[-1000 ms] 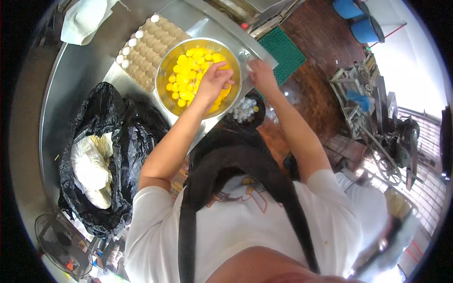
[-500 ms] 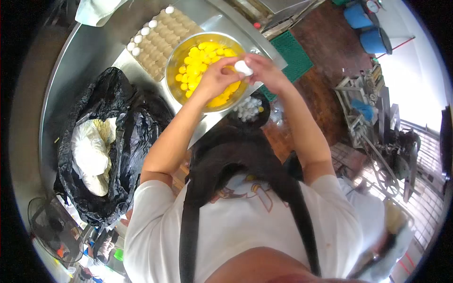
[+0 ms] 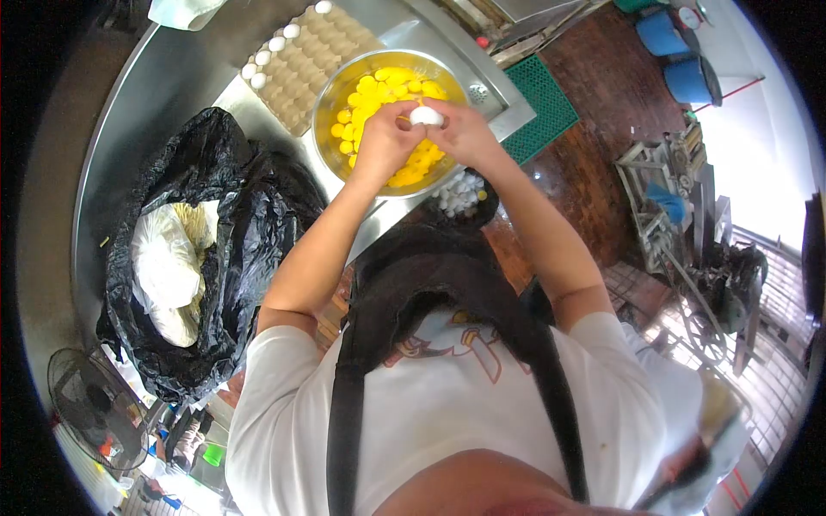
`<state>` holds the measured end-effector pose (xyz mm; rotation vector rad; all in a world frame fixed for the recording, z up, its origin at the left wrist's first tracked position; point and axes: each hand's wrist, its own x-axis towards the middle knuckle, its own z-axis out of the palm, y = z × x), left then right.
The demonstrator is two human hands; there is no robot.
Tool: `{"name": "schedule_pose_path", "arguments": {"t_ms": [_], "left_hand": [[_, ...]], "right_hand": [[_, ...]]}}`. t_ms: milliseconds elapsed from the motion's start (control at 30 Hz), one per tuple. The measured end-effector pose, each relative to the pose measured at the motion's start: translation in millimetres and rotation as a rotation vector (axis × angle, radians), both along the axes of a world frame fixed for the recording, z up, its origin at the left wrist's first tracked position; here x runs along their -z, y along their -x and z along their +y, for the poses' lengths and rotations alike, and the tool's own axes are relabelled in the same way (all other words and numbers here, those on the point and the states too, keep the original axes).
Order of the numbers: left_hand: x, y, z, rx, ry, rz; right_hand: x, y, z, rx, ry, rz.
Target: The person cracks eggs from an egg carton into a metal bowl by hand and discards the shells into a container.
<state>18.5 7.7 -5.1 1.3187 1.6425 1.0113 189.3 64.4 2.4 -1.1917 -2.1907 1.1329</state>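
Both my left hand (image 3: 389,140) and my right hand (image 3: 462,134) grip one white egg (image 3: 426,116) between their fingertips. The egg is over a round metal bowl (image 3: 325,153), which holds many yellow yolks (image 3: 368,96). Left of the bowl lies a cardboard egg tray (image 3: 303,73), mostly empty cups, with several white eggs (image 3: 276,43) along its far-left side. Below the bowl's right side is a dark container (image 3: 487,209) full of white eggshells (image 3: 459,191).
A black plastic bag (image 3: 260,211) with a pale bag (image 3: 166,258) inside lies on the metal table (image 3: 142,103) at left. A green mat (image 3: 542,107), blue bins (image 3: 688,80) and a metal-framed machine (image 3: 645,185) stand at right. A fan (image 3: 95,404) is lower left.
My hands were apart a second ago, then came together around an egg. They have since moved left with it over the bowl. The whole view has shifted slightly.
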Motion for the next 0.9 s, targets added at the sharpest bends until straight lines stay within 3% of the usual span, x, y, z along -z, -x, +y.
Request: {"name": "schedule_pose_path", "arguments": {"t_ms": [167, 367, 467, 667, 800, 900], "left_hand": [[-1, 4, -2, -0.069, -0.116, 0.137], [3, 16, 7, -0.007, -0.255, 0.124], [-11, 20, 8, 0.062, -0.204, 0.2], [-32, 6, 14, 0.136, -0.198, -0.297], [-1, 46, 64, 0.129, -0.201, -0.085], [45, 99, 140, -0.082, -0.193, 0.201]], "right_hand": [[-1, 9, 0, 0.018, -0.013, -0.047], [-10, 13, -1, -0.074, -0.343, 0.002], [-12, 10, 1, -0.142, -0.364, -0.028], [-27, -26, -2, 0.089, -0.034, 0.158], [-39, -86, -20, 0.237, 0.458, 0.157], [-25, -121, -34, 0.275, 0.791, -0.041]]}}
